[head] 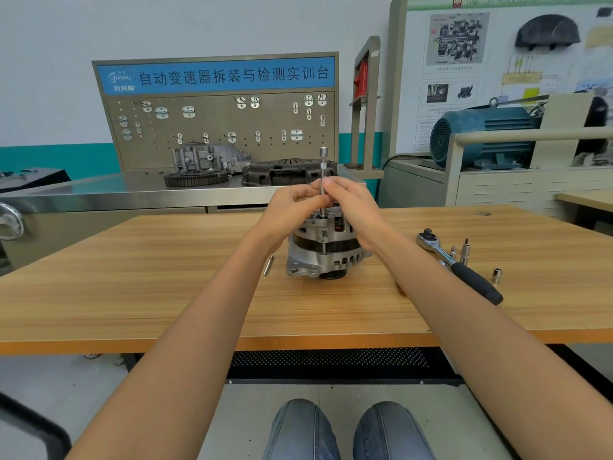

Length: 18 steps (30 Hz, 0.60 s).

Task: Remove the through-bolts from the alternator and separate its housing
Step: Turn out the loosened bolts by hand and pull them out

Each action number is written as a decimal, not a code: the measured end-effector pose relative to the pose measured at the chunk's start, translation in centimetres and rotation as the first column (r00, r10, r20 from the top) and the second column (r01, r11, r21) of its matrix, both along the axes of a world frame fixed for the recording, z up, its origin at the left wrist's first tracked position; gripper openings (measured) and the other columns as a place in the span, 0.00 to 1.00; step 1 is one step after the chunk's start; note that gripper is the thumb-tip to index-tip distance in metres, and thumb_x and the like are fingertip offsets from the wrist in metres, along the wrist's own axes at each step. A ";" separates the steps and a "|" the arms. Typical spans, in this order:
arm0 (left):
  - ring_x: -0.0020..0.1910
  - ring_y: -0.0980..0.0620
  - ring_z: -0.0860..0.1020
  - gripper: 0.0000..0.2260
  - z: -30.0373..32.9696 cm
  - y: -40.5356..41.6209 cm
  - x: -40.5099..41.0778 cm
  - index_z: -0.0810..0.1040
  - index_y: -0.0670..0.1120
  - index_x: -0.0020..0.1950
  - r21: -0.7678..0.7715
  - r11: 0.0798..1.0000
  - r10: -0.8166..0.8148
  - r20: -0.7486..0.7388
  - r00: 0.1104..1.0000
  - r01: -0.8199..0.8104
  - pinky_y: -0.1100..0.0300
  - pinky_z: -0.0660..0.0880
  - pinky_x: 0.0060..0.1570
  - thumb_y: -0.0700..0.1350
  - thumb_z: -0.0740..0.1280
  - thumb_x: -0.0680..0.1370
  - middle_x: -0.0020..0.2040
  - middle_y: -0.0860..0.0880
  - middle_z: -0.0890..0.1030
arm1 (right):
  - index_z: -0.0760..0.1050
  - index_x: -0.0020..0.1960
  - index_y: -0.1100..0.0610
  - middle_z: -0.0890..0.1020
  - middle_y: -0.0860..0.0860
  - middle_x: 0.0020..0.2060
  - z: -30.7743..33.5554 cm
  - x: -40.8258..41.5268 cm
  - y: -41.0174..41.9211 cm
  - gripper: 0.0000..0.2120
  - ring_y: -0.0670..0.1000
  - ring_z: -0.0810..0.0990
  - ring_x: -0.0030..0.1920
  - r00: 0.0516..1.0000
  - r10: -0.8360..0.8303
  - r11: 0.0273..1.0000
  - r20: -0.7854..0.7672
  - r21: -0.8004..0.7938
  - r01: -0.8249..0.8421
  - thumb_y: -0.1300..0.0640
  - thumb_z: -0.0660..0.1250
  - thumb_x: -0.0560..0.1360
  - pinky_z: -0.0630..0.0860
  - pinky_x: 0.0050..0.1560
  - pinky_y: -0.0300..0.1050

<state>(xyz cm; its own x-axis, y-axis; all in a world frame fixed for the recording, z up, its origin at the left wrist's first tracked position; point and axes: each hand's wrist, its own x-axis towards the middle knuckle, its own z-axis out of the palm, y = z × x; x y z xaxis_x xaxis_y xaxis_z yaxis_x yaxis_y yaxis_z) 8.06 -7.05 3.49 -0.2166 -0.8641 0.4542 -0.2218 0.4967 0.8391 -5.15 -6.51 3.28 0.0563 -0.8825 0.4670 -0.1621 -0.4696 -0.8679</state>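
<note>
A silver cast-aluminium alternator with a dark band round its middle [326, 250] stands upright near the middle of the light wood-grain desk [166, 293], pulley end down. A slim steel extension bar with a knurled collar and a socket-like top [323, 174] rises straight up from the near rim of the alternator's upper housing, in line with a thin through-bolt [323, 242] that runs down the outside of the body. Both hands meet at this bar: the left hand [292, 205] pinches it with thumb and fingertips from the left, and the right hand [348, 204] pinches it from the right, fingers curled round the shaft. Just left of the alternator, a loose silver bolt [268, 265] lies on the desk. Well to the right lie a chrome ratchet wrench with a black rubber handle [461, 263], two small upright steel bits [464, 252] beside its shaft, and a short steel socket [496, 274] near the handle.
</note>
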 end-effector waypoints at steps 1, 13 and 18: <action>0.49 0.64 0.79 0.05 0.0 0.0 0.1 0.82 0.54 0.43 -0.001 1.000 -0.003 0.000 1.000 0.003 0.67 0.71 0.49 0.45 0.69 0.76 0.43 0.59 0.84 | 0.77 0.57 0.52 0.79 0.48 0.55 0.0 0.0 0.0 0.11 0.41 0.74 0.54 1.000 0.008 1.000 0.007 0.006 -0.008 0.54 0.57 0.81 0.67 0.43 0.32; 0.38 0.59 0.76 0.07 0.2 -0.3 -0.8 0.75 0.47 0.41 -0.004 0.996 0.088 -0.008 0.996 -0.088 0.72 0.72 0.34 0.41 0.72 0.74 0.38 0.52 0.78 | 0.74 0.53 0.52 0.78 0.46 0.47 0.1 0.3 -0.1 0.07 0.41 0.75 0.48 0.999 -0.046 0.999 0.016 -0.008 0.046 0.52 0.66 0.77 0.68 0.41 0.33; 0.37 0.69 0.79 0.03 0.3 -0.1 -0.3 0.80 0.48 0.47 0.014 0.999 0.029 0.004 1.000 -0.029 0.76 0.71 0.34 0.46 0.70 0.76 0.40 0.57 0.83 | 0.77 0.56 0.51 0.78 0.50 0.55 0.0 0.0 0.0 0.09 0.44 0.75 0.54 0.999 -0.021 0.999 -0.043 -0.042 0.019 0.52 0.60 0.80 0.69 0.45 0.33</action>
<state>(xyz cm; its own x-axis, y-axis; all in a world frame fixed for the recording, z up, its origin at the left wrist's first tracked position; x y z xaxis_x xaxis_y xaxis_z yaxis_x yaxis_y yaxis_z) 7.77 -7.10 3.75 -0.1937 -0.8761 0.4415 -0.2393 0.4786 0.8448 -5.16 -6.50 3.31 0.0599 -0.8634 0.5009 -0.2092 -0.5015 -0.8395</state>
